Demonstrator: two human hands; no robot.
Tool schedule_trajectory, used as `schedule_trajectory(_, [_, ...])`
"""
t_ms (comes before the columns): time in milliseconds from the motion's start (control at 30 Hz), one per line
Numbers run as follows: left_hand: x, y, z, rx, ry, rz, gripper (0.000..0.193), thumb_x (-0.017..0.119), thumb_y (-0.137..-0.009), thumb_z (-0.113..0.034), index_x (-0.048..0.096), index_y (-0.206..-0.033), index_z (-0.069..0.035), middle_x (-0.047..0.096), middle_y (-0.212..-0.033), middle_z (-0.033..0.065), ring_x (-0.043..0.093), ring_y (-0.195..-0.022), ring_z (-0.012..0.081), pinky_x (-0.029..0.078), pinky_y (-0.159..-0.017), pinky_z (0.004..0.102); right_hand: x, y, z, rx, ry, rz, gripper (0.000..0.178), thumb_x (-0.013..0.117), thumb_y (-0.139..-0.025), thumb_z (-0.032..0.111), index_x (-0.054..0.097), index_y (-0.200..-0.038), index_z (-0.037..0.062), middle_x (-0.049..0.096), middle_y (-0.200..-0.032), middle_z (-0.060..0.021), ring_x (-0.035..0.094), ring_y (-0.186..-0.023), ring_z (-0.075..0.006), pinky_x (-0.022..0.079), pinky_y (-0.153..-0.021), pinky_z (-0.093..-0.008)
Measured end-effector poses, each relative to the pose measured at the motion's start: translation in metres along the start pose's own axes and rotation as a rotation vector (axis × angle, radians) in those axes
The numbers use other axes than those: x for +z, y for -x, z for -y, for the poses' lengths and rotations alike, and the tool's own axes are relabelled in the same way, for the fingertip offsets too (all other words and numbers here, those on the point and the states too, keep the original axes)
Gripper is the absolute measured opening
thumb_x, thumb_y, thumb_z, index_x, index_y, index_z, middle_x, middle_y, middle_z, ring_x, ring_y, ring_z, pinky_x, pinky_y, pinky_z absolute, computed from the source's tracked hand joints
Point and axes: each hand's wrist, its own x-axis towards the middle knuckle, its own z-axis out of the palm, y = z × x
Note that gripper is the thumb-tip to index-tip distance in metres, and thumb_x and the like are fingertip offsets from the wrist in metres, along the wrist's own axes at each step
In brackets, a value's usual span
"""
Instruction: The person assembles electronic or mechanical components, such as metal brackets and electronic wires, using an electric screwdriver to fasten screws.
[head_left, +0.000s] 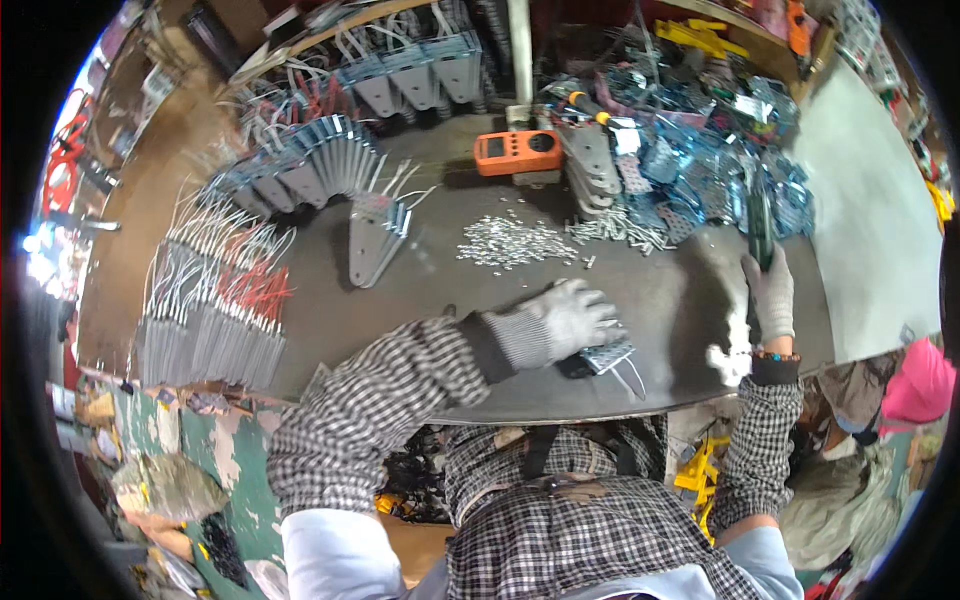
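My left hand [575, 320], in a grey glove with a ribbed cuff, is curled over a small bluish perforated plate with white wires [607, 357] near the bench's front edge. Its fingers hide most of that part. At the right, my right hand [771, 295], gloved too, is closed round a dark cylindrical tool handle [761, 225]; the tool points away from me toward a heap of blue perforated metal plates [680, 170]. Beyond my left hand lies a scatter of small silvery fasteners [510, 242], with a pile of longer screws [625, 230] beside it.
An orange meter [518, 152] stands at the back middle, next to stacked grey plates [590, 165]. A wired grey bracket [375, 235] lies alone left of the fasteners. Rows of similar brackets [300, 170] and bundled grey strips with wires [210, 340] fill the left side.
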Motion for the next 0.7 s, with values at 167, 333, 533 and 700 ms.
schedule_trajectory(167, [0.082, 0.001, -0.032, -0.035, -2.812, 0.237, 0.076, 0.078, -0.069, -0.01, 0.05, -0.139, -0.019, 0.058, -0.119, 0.0064, 0.057, -0.111, 0.0249, 0.048, -0.097, 0.0385, 0.003, 0.015, -0.06, 0.052, 0.451, -0.128, 0.047, 0.068, -0.084, 0.026, 0.054, -0.126, 0.0101, 0.059, -0.118, -0.0193, 0.057, -0.111, -0.0378, 0.047, -0.093, -0.0451])
schedule_trajectory(333, [0.066, 0.085, -0.098, 1.207, -1.955, -0.824, 0.08, 0.081, -0.07, -0.006, 0.044, -0.141, -0.01, 0.055, -0.124, 0.0099, 0.055, -0.114, 0.0226, 0.048, -0.102, 0.0382, 0.013, 0.04, -0.022, -0.171, 0.194, -0.31, 0.047, 0.068, -0.083, 0.013, 0.054, -0.129, 0.0091, 0.055, -0.124, -0.015, 0.053, -0.116, -0.0352, 0.045, -0.098, -0.043])
schedule_trajectory(533, [0.039, 0.136, -0.165, 0.931, -2.39, -1.704, 0.092, 0.081, -0.07, -0.001, 0.033, -0.148, -0.013, 0.052, -0.131, 0.0155, 0.053, -0.122, 0.0291, 0.047, -0.099, 0.0363, 0.06, 0.061, 0.028, -0.345, -0.007, -0.239, 0.046, 0.066, -0.082, 0.001, 0.055, -0.126, 0.0055, 0.055, -0.126, -0.0124, 0.054, -0.117, -0.0327, 0.047, -0.097, -0.0384])
schedule_trajectory(700, [0.008, 0.156, -0.153, 0.984, -2.036, -1.516, 0.083, 0.079, -0.076, -0.029, 0.036, -0.145, -0.014, 0.056, -0.128, 0.0185, 0.059, -0.113, 0.0352, 0.05, -0.092, 0.0425, 0.076, 0.063, 0.024, -0.369, -0.094, -0.145, 0.04, 0.064, -0.083, 0.0, 0.057, -0.122, 0.0032, 0.057, -0.121, -0.0156, 0.055, -0.113, -0.0337, 0.046, -0.096, -0.0377])
